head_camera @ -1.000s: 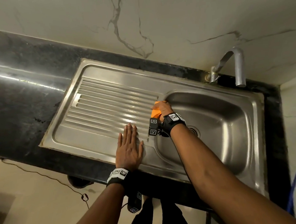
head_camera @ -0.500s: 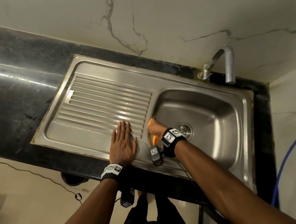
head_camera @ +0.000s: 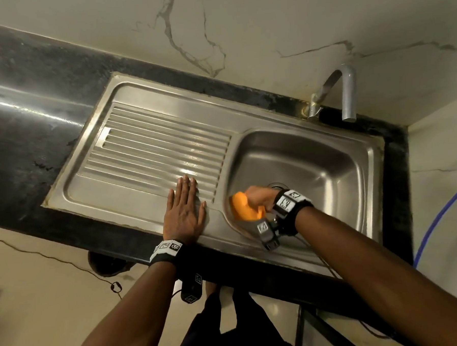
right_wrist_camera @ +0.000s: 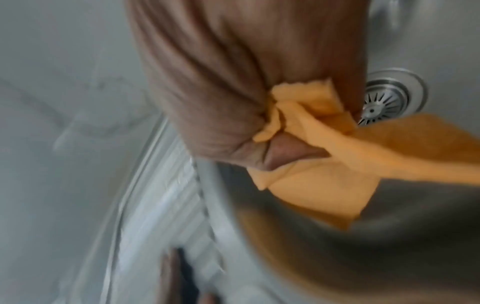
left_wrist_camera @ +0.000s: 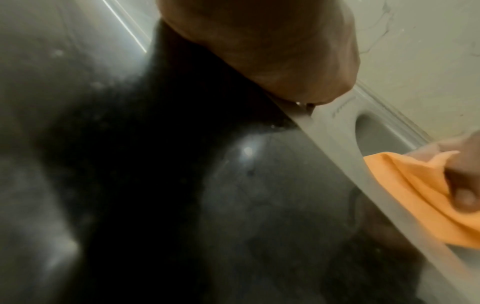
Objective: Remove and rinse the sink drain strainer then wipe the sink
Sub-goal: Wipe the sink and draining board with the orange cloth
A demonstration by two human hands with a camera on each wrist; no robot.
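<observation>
A steel sink (head_camera: 327, 151) with a ribbed drainboard (head_camera: 154, 147) is set into a dark counter. My right hand (head_camera: 257, 195) grips a folded orange cloth (head_camera: 243, 207) against the near left wall of the basin. In the right wrist view the orange cloth (right_wrist_camera: 324, 156) is bunched in my curled fingers, and the drain strainer (right_wrist_camera: 384, 100) sits in the drain just behind them. My left hand (head_camera: 184, 209) lies flat, fingers straight, on the drainboard's near edge. The left wrist view shows the orange cloth (left_wrist_camera: 420, 195) at the basin rim.
A curved metal tap (head_camera: 347, 95) stands at the back of the basin, no water running. The black counter (head_camera: 21, 130) stretches left. A marbled wall (head_camera: 241, 26) rises behind, and a blue hose (head_camera: 436, 215) hangs at the right.
My right hand has dragged the orange cloth from the basin's far left corner down along the left wall to the near side. The left hand has stayed flat on the drainboard.
</observation>
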